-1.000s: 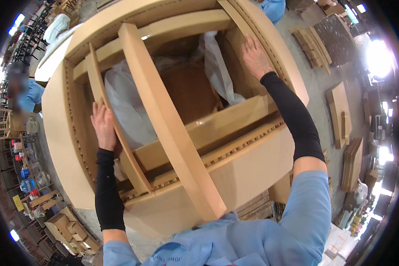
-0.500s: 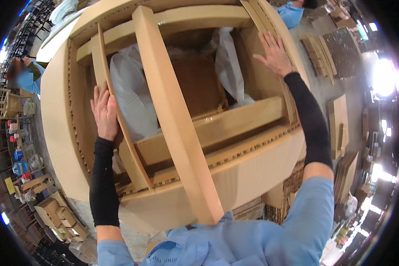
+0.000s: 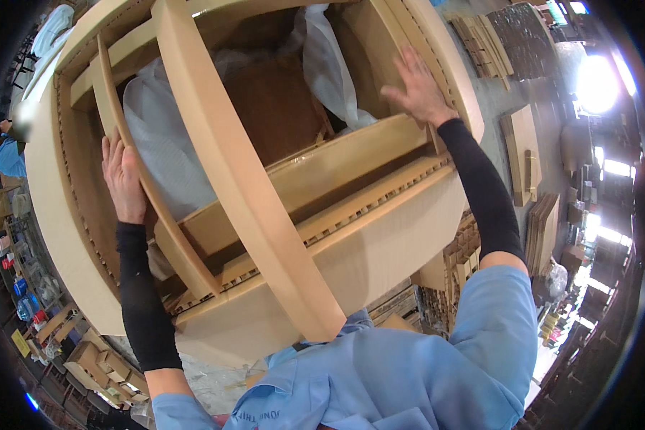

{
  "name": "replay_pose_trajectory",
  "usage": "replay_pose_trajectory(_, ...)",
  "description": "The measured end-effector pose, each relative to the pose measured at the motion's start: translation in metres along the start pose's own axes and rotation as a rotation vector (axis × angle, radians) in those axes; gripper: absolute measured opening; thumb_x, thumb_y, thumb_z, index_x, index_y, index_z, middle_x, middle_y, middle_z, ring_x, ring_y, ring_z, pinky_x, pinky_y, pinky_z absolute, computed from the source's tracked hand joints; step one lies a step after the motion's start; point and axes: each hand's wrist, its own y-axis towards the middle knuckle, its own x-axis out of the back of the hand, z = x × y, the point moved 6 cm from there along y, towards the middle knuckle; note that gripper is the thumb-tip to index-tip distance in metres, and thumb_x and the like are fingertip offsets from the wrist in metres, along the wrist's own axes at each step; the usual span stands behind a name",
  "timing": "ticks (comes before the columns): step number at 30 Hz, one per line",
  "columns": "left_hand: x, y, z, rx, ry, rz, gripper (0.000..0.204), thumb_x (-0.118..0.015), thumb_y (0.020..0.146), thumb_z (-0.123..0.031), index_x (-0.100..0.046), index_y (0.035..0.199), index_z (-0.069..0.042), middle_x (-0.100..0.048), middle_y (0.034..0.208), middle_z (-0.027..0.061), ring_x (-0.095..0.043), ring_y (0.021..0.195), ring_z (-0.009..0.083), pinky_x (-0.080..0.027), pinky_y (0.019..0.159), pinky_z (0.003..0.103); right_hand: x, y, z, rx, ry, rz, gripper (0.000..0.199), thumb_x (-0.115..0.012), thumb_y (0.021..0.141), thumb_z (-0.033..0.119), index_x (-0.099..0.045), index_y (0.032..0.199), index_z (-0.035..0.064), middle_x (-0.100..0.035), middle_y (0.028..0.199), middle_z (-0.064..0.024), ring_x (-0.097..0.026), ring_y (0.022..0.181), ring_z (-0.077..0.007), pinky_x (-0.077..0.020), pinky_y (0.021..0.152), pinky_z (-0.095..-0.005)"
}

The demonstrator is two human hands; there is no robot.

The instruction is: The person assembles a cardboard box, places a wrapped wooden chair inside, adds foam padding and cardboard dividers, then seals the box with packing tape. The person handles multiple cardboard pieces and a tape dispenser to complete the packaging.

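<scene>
A large open cardboard box (image 3: 380,244) is in front of me. A long cardboard corner strip (image 3: 229,158) lies across its top and reaches almost to my shirt. My left hand (image 3: 124,179) rests with straight fingers against a thin upright cardboard strip (image 3: 168,218) inside the left wall. On the right, my right hand (image 3: 421,91) has its fingers spread, its palm against the cardboard lining (image 3: 387,36) along the right wall. Between the hands, white foam wrap (image 3: 165,136) and a second foam sheet (image 3: 327,68) partly cover a brown surface (image 3: 272,107) down in the box.
A cardboard crosspiece (image 3: 351,150) spans the box's near side. To the right, flat cardboard sheets (image 3: 519,154) and stacked panels (image 3: 542,233) stand on the floor. At the far left is another person in blue (image 3: 8,156); small cartons (image 3: 97,362) lie lower left.
The view has shifted, so the box now appears farther left and higher. Both hands stay at the same sides of it, the right hand's fingers still spread.
</scene>
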Motion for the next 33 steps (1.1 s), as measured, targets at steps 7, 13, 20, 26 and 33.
replay_pose_trajectory(7,0.017,-0.002,-0.01,-0.039,-0.065,-0.253,0.031,-0.063,0.093,-0.026,-0.069,0.113,-0.003,-0.069,0.112,0.0181,-0.062,0.11,0.0348,-0.048,0.093,0.051,0.071,0.042,0.053,-0.208,0.422,-0.181,0.077,-0.058,0.1,0.048,-0.037,0.153,-0.0035,-0.032,0.161,-0.0271,-0.026,0.152,-0.039,-0.0211,0.125,-0.0463)
replay_pose_trajectory(13,0.024,0.004,-0.041,0.168,0.046,-0.32,0.032,-0.066,0.078,-0.015,-0.059,0.107,-0.002,-0.065,0.081,0.0255,-0.069,0.071,0.0347,-0.054,0.065,0.044,0.174,0.068,0.211,-0.137,1.26,-0.371,0.066,-0.065,0.1,0.021,-0.036,0.154,-0.0043,-0.042,0.157,-0.02,-0.039,0.147,-0.0292,-0.0272,0.123,-0.0428)
replay_pose_trajectory(20,0.077,-0.029,0.022,0.483,-1.311,-0.503,0.036,-0.055,0.084,0.01,-0.042,0.116,-0.001,-0.072,0.106,0.0186,-0.071,0.081,0.0246,-0.057,0.07,0.036,0.163,0.123,0.406,-0.203,1.657,0.327,0.075,-0.068,0.098,0.033,-0.034,0.153,-0.0055,-0.056,0.139,-0.0197,-0.057,0.123,-0.0282,-0.0461,0.104,-0.0362)
replay_pose_trajectory(26,0.059,-0.033,0.06,0.529,-1.469,-0.421,0.036,-0.049,0.082,0.017,-0.041,0.105,-0.009,-0.071,0.107,0.014,-0.068,0.087,0.0206,-0.056,0.07,0.035,0.088,0.143,0.482,-0.408,1.6,0.564,0.069,-0.07,0.097,0.036,-0.041,0.147,-0.0016,-0.06,0.13,-0.0098,-0.062,0.114,-0.0184,-0.0533,0.088,-0.0372)
replay_pose_trajectory(33,0.071,-0.03,0.037,0.396,-0.659,-0.277,0.041,-0.056,0.086,0.003,-0.055,0.127,0.004,-0.061,0.136,0.0227,-0.061,0.12,0.0287,-0.052,0.091,0.036,0.074,0.139,0.512,-0.409,2.114,0.627,0.028,-0.061,0.103,0.02,-0.059,0.127,0.0046,-0.068,0.119,-0.0055,-0.069,0.101,-0.016,-0.0583,0.088,-0.0368)
